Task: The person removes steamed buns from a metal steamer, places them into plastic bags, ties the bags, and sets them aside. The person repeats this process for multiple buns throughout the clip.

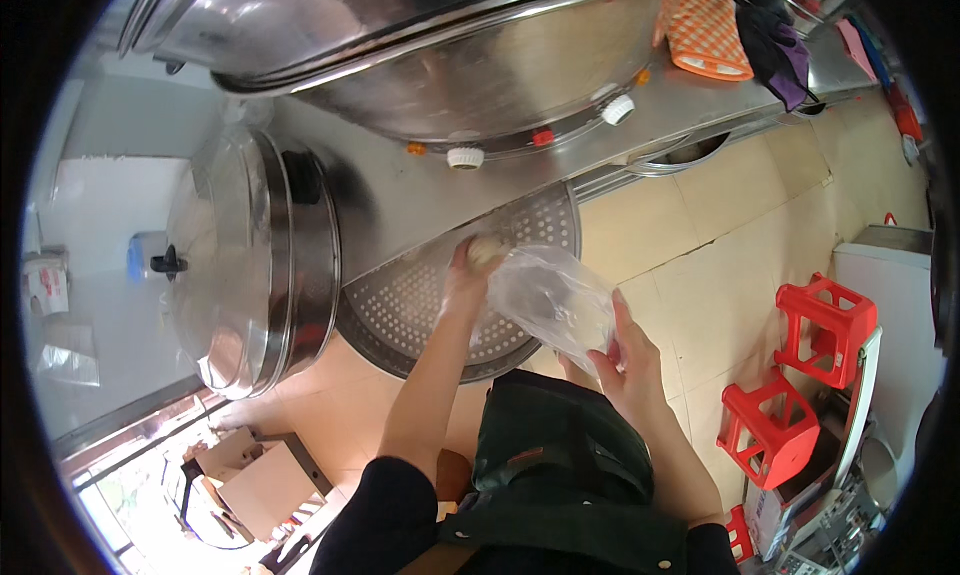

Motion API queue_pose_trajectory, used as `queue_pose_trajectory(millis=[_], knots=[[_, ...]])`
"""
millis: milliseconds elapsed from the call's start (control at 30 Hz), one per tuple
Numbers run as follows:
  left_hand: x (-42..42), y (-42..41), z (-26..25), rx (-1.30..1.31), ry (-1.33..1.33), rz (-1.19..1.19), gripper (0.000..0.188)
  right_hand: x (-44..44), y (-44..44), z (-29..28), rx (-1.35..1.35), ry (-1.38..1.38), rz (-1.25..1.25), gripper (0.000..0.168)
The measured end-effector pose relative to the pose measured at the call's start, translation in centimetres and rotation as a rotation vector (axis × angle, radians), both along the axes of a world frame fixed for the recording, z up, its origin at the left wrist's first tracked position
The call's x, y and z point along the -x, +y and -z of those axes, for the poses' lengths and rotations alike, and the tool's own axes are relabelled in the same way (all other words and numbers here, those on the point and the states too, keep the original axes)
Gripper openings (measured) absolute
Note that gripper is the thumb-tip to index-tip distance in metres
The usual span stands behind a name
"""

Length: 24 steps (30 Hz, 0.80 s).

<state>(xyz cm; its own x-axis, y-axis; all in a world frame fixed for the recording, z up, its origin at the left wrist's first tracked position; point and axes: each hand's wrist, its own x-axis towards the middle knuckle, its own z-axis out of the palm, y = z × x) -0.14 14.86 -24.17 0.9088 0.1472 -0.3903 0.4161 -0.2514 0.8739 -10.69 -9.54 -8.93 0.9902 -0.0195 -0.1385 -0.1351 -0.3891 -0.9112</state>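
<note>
My left hand (465, 276) is closed around a pale, rounded thing (487, 252), likely a steamed bun, beside the mouth of a clear plastic bag (551, 293). The bag's other end is gripped between the thumb and fingers of my right hand (631, 357). Below both hands is a round, perforated metal steamer tray (409, 301), partly hidden under the edge of the steel counter (390, 226). Whether the bun is partly inside the bag cannot be made out.
A large steel steamer (495, 72) with white knobs stands on the counter. To the left is a lidded steamer pot (232, 267). An orange checked oven mitt (705, 31) lies at the upper right. Red plastic stools (772, 428) stand on the tiled floor near cardboard boxes (266, 489).
</note>
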Motion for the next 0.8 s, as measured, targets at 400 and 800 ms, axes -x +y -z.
queue_pose_trajectory(millis=[400,800], knots=[[8.7,4.6,-16.6,1.008,0.184,-0.313,0.079,-5.7,10.1,8.8,-0.202,0.081,-0.413,0.087],[3.8,4.0,-1.8,0.214,0.325,-0.177,0.066,-7.2,12.6,10.4,0.537,0.236,-0.218,0.085]])
